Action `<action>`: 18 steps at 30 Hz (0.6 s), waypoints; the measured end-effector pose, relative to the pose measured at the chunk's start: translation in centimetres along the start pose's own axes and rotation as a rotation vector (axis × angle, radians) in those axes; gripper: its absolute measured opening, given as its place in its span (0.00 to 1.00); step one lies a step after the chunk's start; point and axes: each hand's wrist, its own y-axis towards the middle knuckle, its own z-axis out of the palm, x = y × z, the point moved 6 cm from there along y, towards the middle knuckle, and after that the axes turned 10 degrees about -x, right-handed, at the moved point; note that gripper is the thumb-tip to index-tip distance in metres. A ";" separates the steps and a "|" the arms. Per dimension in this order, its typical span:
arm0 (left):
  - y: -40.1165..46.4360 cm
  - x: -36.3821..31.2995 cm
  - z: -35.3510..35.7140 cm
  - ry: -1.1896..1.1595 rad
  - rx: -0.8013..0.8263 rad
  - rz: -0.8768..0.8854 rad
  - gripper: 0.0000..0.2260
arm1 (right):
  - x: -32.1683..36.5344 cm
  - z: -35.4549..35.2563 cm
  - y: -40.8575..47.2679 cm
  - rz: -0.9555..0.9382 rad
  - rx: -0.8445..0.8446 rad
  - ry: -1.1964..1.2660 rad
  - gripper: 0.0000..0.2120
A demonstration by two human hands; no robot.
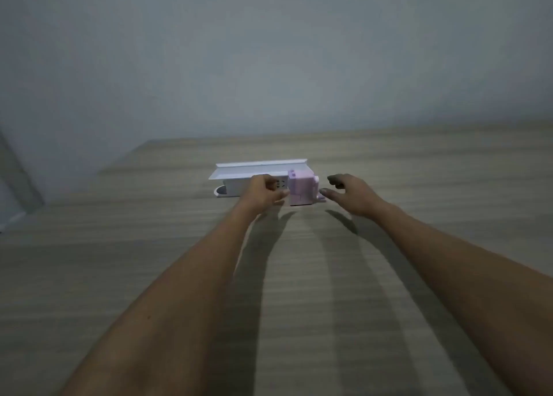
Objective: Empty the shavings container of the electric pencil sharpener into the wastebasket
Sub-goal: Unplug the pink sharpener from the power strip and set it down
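Both your hands reach out to the pink sharpener (301, 189) on a wood-grain table (149, 276).

Head view: your left hand (263, 192) has its fingers loosely curled, thumb tip at the sharpener's left side; whether it touches is unclear. Your right hand (348, 192) hovers just right of it, fingers spread and bent, holding nothing. The sharpener stands upright near the table's far edge, close against the right end of a white tray-like unit (236, 177) with a socket face. Behind runs a plain grey wall (269, 51); arm shadows fall across the tabletop.
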 end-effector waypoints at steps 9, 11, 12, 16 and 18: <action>2.5 1.5 3.0 -0.106 0.038 0.043 0.22 | -1.0 3.4 3.1 0.099 -0.016 0.334 0.17; 2.6 1.6 3.1 -0.121 0.015 0.030 0.20 | -0.9 3.7 3.0 0.133 -0.018 0.445 0.17; 2.5 1.6 3.0 -0.130 0.007 0.019 0.20 | -0.8 3.9 2.9 0.152 -0.013 0.491 0.17; 1.6 1.2 2.3 -0.138 0.005 0.007 0.21 | -0.4 3.7 2.1 0.187 0.014 0.576 0.17; 0.7 0.6 1.4 -0.129 -0.008 0.027 0.22 | 0.5 3.1 1.3 0.166 0.019 0.573 0.17</action>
